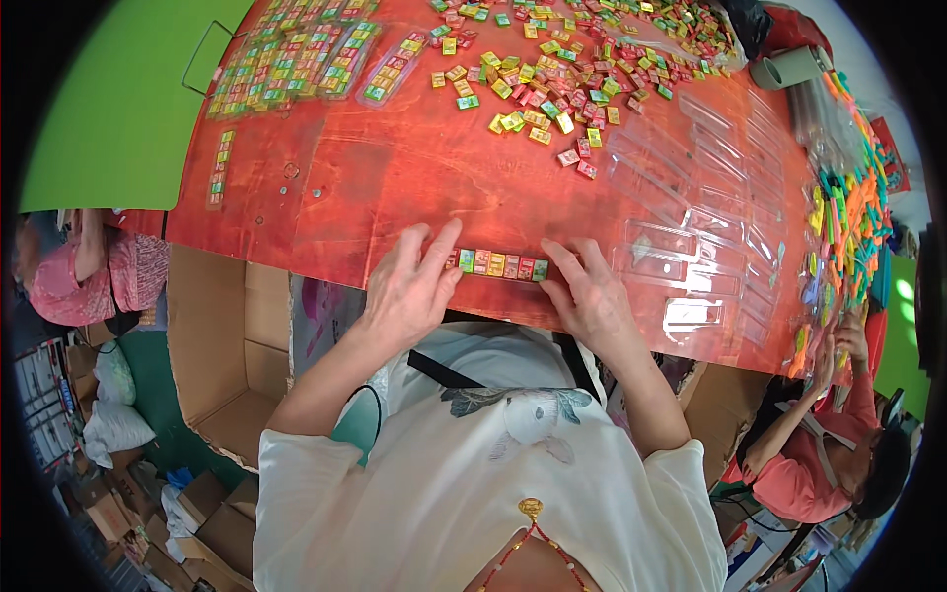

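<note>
A short row of small coloured blocks (pixel 496 264) lies in a clear plastic strip near the front edge of the red table (pixel 395 187). My left hand (pixel 412 284) rests at the row's left end, fingers pressed on it. My right hand (pixel 588 292) presses the row's right end. Both hands pinch the row between them. A loose heap of the same small blocks (pixel 552 84) is spread farther back on the table.
Filled strips of blocks (pixel 296 59) lie at the back left. Empty clear plastic trays (pixel 705 207) cover the right side. Another person (pixel 838 444) works at the right by colourful pieces (pixel 843 217). An open cardboard box (pixel 227 345) stands at the lower left.
</note>
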Action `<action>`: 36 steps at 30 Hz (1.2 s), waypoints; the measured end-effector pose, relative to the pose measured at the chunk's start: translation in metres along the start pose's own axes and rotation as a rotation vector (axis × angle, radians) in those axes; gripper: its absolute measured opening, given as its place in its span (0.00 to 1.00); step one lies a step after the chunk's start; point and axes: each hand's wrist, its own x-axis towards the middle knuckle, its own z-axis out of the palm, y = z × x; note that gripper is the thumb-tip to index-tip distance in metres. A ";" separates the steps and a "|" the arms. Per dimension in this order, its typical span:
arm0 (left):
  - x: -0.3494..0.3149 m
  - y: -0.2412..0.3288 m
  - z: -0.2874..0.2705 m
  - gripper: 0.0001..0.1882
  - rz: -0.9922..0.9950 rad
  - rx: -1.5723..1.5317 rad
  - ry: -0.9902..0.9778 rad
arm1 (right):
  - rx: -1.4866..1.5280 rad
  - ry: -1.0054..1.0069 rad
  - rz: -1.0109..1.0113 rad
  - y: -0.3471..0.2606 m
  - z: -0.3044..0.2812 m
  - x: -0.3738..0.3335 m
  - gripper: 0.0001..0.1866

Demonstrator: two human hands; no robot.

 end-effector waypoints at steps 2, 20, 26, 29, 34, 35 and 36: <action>-0.007 -0.005 0.006 0.33 0.008 0.047 0.051 | -0.022 0.012 -0.042 0.000 0.004 -0.001 0.26; -0.001 -0.006 0.022 0.42 0.090 0.212 -0.208 | -0.185 0.111 -0.226 -0.034 0.039 0.025 0.20; -0.002 -0.008 0.023 0.43 0.087 0.169 -0.182 | -0.127 0.182 -0.206 -0.018 0.053 0.035 0.11; -0.005 -0.013 0.015 0.44 0.050 0.062 -0.110 | -0.139 0.287 -0.139 -0.007 0.039 0.033 0.11; -0.005 -0.018 0.019 0.35 -0.025 0.192 -0.106 | -0.293 0.258 -0.075 0.019 0.027 0.017 0.20; -0.005 -0.017 0.020 0.35 -0.024 0.192 -0.108 | -0.275 0.266 -0.054 0.020 0.026 0.014 0.21; -0.005 -0.017 0.020 0.35 -0.037 0.191 -0.097 | -0.258 0.274 -0.037 0.020 0.026 0.011 0.22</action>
